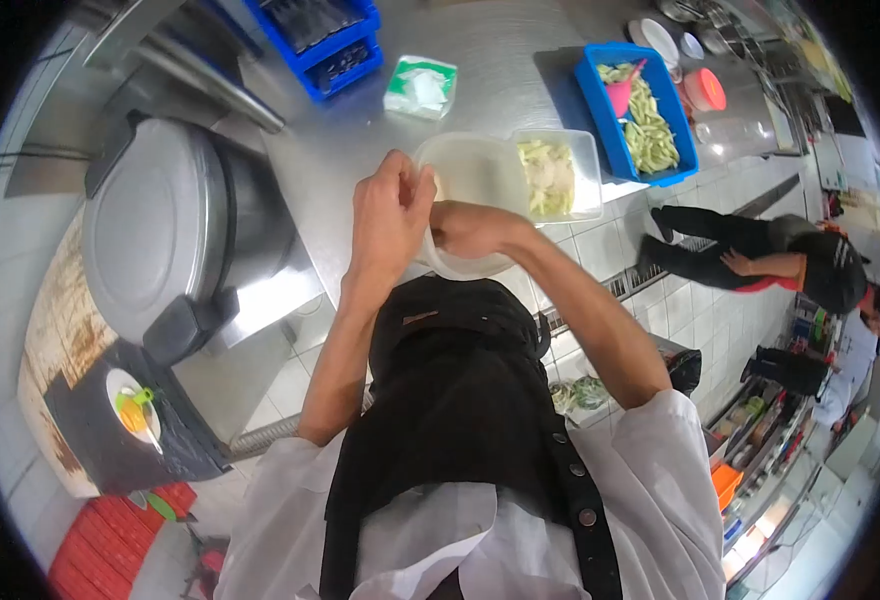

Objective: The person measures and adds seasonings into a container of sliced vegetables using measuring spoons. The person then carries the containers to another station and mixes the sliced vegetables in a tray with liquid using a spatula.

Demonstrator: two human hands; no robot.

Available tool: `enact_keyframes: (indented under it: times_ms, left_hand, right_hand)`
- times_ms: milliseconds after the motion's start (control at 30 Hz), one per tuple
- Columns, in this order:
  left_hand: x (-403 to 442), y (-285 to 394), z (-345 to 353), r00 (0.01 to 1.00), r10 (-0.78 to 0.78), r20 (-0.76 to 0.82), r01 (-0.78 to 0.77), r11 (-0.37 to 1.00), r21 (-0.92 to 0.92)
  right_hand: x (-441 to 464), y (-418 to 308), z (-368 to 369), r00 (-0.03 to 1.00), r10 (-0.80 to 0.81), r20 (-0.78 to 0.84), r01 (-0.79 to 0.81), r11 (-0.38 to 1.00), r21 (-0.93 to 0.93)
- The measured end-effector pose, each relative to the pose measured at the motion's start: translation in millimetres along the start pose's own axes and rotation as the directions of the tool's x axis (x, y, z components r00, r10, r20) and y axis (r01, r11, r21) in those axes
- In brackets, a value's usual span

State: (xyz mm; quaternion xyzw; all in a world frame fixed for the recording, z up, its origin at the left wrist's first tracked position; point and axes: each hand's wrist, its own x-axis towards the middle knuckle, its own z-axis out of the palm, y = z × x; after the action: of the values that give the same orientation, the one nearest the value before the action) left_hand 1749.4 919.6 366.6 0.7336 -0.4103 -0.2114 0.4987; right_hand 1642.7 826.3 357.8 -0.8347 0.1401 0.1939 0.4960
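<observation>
A round, whitish, translucent plastic tub (475, 165) is set at the near edge of the brushed-steel desk (500, 75), directly under the hands, presumably so that its inside can be reached without stretching. The left hand (385, 220) is placed at the tub's left rim, its fingers curled in and drawn narrow towards the thumb; the tub seems to be steadied this way, though a firm grip on the rim is not clearly shown. The right hand (475, 230) is dipped in over the near rim and bent towards the left one; its fingertips are partly hidden, so whether anything is held there cannot be made out.

Just right of the tub, a clear rectangular plastic container (588, 185) holding pale-green cut pieces (545, 175) is kept, probably for easy reach. Farther right, a blue rectangular plastic crate (607, 132) is filled with green strips (650, 140), with a pink scoop (618, 97) left among them. Ahead of the hands, a green-and-white box (422, 90) is placed.
</observation>
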Motion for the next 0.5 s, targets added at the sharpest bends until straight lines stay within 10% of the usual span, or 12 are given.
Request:
enact_keyframes:
  times_ms: [100,200,267,500]
  left_hand:
    - [-3,-6,-6,0.999,-0.041,-0.01,0.041,0.999,-0.014]
    - [3,-6,-10,0.998,-0.056,-0.019,0.055,0.998,-0.025]
    - [6,-5,-11,0.999,-0.053,-0.005,0.053,0.998,-0.034]
    - [14,-2,-7,0.999,-0.009,0.051,0.009,1.0,0.005]
  right_hand:
    - [-14,-8,-15,0.988,0.058,0.144,-0.055,0.998,-0.023]
    - [-31,7,-18,0.976,-0.214,-0.047,0.219,0.944,0.247]
    - [-48,-7,-34,0.979,0.139,0.146,-0.197,0.816,0.543]
    - [-90,14,-34,0.971,0.239,-0.008,-0.136,0.578,0.804]
